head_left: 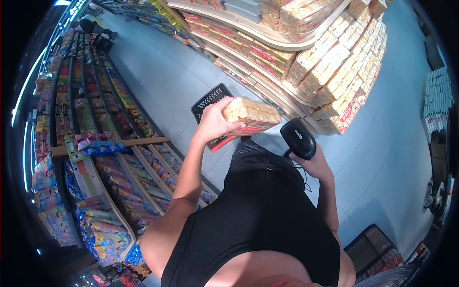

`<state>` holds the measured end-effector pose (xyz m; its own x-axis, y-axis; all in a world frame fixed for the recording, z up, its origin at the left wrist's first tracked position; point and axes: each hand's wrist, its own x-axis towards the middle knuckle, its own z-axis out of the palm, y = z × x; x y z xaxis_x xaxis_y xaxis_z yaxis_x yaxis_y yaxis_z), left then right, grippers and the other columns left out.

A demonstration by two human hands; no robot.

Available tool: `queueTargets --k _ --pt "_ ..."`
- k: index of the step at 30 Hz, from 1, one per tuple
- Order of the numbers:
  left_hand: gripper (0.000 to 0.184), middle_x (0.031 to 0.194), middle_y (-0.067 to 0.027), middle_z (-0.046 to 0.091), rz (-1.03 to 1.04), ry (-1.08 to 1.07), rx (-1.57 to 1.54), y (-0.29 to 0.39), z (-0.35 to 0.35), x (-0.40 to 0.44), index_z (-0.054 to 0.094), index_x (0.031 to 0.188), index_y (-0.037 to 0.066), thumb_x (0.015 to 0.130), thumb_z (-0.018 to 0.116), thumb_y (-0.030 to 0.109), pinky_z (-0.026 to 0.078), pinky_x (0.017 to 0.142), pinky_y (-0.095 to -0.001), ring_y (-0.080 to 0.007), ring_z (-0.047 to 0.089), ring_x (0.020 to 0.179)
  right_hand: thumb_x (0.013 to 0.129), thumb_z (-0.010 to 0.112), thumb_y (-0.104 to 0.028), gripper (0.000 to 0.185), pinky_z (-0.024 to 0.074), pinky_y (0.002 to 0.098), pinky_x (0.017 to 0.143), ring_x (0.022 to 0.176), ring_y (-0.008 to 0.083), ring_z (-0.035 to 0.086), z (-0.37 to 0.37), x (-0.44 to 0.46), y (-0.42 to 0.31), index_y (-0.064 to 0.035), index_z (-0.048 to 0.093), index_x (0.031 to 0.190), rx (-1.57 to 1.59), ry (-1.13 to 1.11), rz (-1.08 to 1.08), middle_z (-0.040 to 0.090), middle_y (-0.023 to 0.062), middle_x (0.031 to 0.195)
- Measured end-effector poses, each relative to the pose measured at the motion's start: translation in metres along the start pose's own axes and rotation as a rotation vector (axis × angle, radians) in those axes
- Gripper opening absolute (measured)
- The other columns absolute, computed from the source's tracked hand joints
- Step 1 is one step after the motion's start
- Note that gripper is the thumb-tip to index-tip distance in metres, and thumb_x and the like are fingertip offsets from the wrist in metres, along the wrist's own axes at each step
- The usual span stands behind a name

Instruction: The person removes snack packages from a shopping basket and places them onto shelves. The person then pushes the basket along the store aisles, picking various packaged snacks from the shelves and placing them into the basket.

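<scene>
My left hand (213, 122) grips a pack of pale yellow snack blocks (253, 114) in clear wrap with a red label, its fingers closed around one end. In my right hand (315, 160) is a black handheld barcode scanner (299, 138), held by its handle, with its broad head pointing up and left near the pack. A thin dark cord (307, 182) hangs below that hand. The pack and the scanner are slightly apart. Behind my left hand, a black perforated basket (209, 99) stands on the floor, partly hidden.
Similar yellow packs (330, 62) are stacked on a tiered display at the upper right. On the left, shelves hold colourful bagged snacks (103, 227). Pale floor tiles (148, 57) run between them. A dark bin-like container (368, 248) stands lower right. Another person (95, 29) is far up the aisle.
</scene>
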<state>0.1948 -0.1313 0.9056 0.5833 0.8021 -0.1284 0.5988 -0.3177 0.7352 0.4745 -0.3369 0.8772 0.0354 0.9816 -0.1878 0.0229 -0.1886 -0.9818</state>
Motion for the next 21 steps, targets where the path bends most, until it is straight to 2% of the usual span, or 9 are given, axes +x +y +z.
queueTargets --k 2,3,6,7,12,14,16,18,21 --pt "0.071 0.119 -0.0100 0.072 0.084 0.028 -0.419 -0.042 0.006 0.003 0.063 0.124 0.002 0.064 0.095 0.024 0.057 0.091 -0.0360 -0.0211 0.072 0.106 0.084 0.082 -0.011 0.025 0.0490 0.0295 0.068 0.074 0.0076 0.055 -0.006 -0.002 -0.005 -0.0013 0.065 0.101 0.030 0.022 0.081 0.064 -0.0003 0.080" --pt "0.073 0.126 -0.0103 0.068 0.066 -0.002 -0.586 -0.051 0.004 0.004 0.059 0.127 -0.004 0.065 0.093 0.013 0.056 0.098 -0.0371 -0.0191 0.067 0.114 0.084 0.082 -0.010 0.026 0.0496 0.0296 0.068 0.074 0.0078 0.056 -0.009 -0.003 -0.007 -0.0016 0.066 0.102 0.045 0.033 0.122 0.065 -0.0002 0.080" --pt "0.072 0.125 -0.0132 0.067 0.053 0.016 -1.175 -0.069 0.016 0.005 0.055 0.131 -0.005 0.068 0.088 0.006 0.055 0.103 -0.0388 -0.0232 0.068 0.116 0.082 0.083 -0.009 0.031 0.0503 0.0267 0.065 0.075 0.0088 0.062 -0.014 -0.008 0.006 -0.0039 0.067 0.109 0.049 0.118 -0.007 0.067 0.0011 0.084" --pt "0.073 0.128 -0.0172 0.067 0.028 0.042 -1.310 -0.080 0.025 0.002 0.053 0.136 -0.005 0.071 0.083 0.006 0.055 0.104 -0.0428 -0.0286 0.067 0.119 0.081 0.084 -0.016 0.037 0.0494 0.0281 0.063 0.068 0.0099 0.060 -0.015 -0.012 -0.009 -0.0037 0.066 0.111 0.104 0.111 0.078 0.064 0.0020 0.078" --pt "0.081 0.136 -0.0235 0.064 -0.110 -0.126 -1.807 -0.139 0.069 0.001 0.052 0.143 -0.003 0.074 0.083 0.027 0.055 0.103 -0.0519 -0.0372 0.067 0.117 0.081 0.081 -0.028 0.047 0.0493 0.0302 0.060 0.058 0.0117 0.053 -0.025 -0.015 -0.001 -0.0020 0.061 0.115 0.354 -0.005 0.031 0.058 0.0037 0.069" --pt "0.083 0.133 -0.0214 0.066 -0.134 -0.112 -1.909 -0.115 0.079 0.002 0.055 0.141 -0.002 0.072 0.084 0.033 0.053 0.104 -0.0539 -0.0397 0.068 0.115 0.080 0.082 -0.031 0.049 0.0486 0.0299 0.059 0.057 0.0117 0.053 -0.025 -0.014 -0.003 -0.0022 0.062 0.113 0.365 -0.031 0.029 0.058 0.0038 0.069" --pt "0.082 0.142 -0.0186 0.061 0.010 -0.139 -1.915 -0.106 0.096 0.009 0.052 0.146 0.004 0.080 0.077 0.046 0.051 0.107 -0.0549 -0.0367 0.062 0.126 0.078 0.083 -0.035 0.050 0.0468 0.0296 0.057 0.056 0.0122 0.052 -0.022 -0.013 -0.009 -0.0031 0.062 0.112 0.375 -0.078 0.026 0.057 0.0037 0.067" --pt "0.075 0.145 -0.0151 0.060 -0.016 -0.096 -2.009 -0.067 0.101 0.011 0.051 0.148 0.007 0.088 0.069 0.048 0.052 0.106 -0.0536 -0.0344 0.062 0.127 0.077 0.086 -0.020 0.047 0.0515 0.0286 0.062 0.072 0.0136 0.063 -0.025 -0.016 0.000 0.0003 0.066 0.115 0.525 -0.169 0.087 0.066 0.0041 0.083" --pt "0.077 0.153 -0.0145 0.051 -0.088 -0.024 -2.103 -0.016 0.097 0.008 0.043 0.154 0.009 0.094 0.064 0.053 0.044 0.114 -0.0521 -0.0346 0.053 0.136 0.077 0.084 -0.023 0.048 0.0491 0.0289 0.061 0.069 0.0137 0.061 -0.014 -0.015 -0.010 -0.0017 0.064 0.115 0.413 -0.141 0.084 0.063 0.0028 0.080"
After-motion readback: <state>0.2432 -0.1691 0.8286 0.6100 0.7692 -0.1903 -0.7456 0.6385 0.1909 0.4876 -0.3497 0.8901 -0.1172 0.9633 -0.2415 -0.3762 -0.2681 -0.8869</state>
